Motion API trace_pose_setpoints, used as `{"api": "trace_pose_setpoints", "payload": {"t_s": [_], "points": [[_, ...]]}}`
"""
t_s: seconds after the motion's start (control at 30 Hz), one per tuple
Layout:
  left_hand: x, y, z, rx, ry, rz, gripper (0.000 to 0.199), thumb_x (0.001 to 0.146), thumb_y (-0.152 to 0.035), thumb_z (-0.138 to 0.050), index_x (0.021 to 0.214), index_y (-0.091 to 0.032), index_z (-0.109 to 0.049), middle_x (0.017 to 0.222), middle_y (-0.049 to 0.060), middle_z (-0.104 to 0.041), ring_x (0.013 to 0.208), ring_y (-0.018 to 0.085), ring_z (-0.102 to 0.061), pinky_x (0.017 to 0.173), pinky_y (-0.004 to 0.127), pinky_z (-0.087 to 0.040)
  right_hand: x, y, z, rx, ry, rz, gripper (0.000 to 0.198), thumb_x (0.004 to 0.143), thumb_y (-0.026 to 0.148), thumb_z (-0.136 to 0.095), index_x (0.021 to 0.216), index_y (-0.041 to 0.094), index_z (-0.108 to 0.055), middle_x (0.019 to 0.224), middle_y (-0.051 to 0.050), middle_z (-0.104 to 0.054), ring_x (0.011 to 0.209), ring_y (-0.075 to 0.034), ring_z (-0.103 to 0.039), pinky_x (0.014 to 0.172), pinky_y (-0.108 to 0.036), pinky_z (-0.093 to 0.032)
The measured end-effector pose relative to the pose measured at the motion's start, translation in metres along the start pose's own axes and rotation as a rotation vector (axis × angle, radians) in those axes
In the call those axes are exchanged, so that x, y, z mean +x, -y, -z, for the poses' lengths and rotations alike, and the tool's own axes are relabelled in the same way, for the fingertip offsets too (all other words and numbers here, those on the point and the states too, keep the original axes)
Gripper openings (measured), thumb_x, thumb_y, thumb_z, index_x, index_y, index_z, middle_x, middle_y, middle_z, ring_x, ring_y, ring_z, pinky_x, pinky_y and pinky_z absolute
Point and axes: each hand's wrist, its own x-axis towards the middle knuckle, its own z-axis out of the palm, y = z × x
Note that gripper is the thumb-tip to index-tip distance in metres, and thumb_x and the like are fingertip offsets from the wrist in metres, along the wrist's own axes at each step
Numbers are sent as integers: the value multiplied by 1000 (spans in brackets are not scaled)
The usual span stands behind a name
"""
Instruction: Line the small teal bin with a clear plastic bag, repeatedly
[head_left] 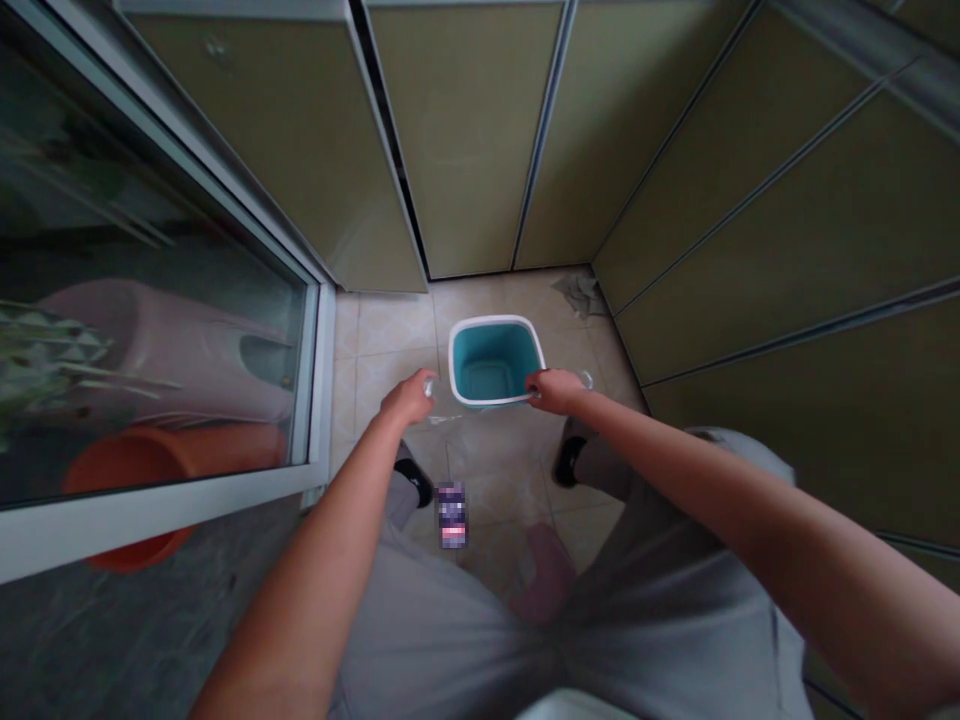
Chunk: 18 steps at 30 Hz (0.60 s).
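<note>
A teal wastebasket (495, 370) with a white rim stands on the tiled floor, its inside bare. My right hand (556, 390) is closed at its near right corner, with fingers over the rim. Left of the basket and apart from it, my left hand (410, 397) is closed in a pinch. Clear plastic film (430, 386) shows at its fingertips. A bit of similar film also shows beside my right wrist, and a faint sheen lies between the hands. Whether this is all one piece, I cannot tell.
Beige cabinet doors (465, 140) close off the back and right. A glass door frame (322, 380) stands at left, with an orange bucket (135, 460) behind it. On the floor are a blurred-out package (452, 515), a pink item (546, 570) and a grey cloth-like scrap (581, 293).
</note>
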Motion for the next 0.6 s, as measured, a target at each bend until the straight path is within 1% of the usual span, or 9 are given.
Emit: {"api": "trace_pose_setpoints", "payload": {"t_s": [0.2, 0.33, 0.5, 0.6], "points": [[2, -2, 6, 17, -32, 26, 60, 89, -30, -63, 148, -31, -49, 120, 8, -73, 105, 25, -69, 87, 31, -50, -1, -2, -16, 49, -33, -2, 32, 91, 39, -63, 120, 27, -70, 127, -7, -71, 107, -25, -68, 83, -30, -49], [1, -7, 8, 21, -38, 25, 61, 89, -30, -64, 148, -32, -49, 123, 8, -72, 107, 25, -69, 88, 31, -51, -8, -8, -25, 51, -75, -21, 41, 91, 40, -64, 130, 26, -62, 137, -10, -63, 105, -26, -69, 85, -32, -49], [0, -14, 9, 27, -83, 33, 62, 86, -27, -68, 146, -32, -52, 129, 8, -70, 112, 25, -68, 92, 31, -50, -23, -19, -31, 16, -54, -112, 41, 90, 43, -65, 126, 22, -60, 130, -13, -65, 103, -26, -68, 84, -33, -49], [-2, -14, 6, 23, -100, 35, 60, 86, -26, -68, 144, -32, -54, 128, 9, -70, 112, 25, -67, 93, 32, -50, -37, -27, -30, 4, 4, -112, 29, 94, 36, -58, 119, 23, -65, 123, -13, -69, 105, -27, -68, 83, -34, -49]]}}
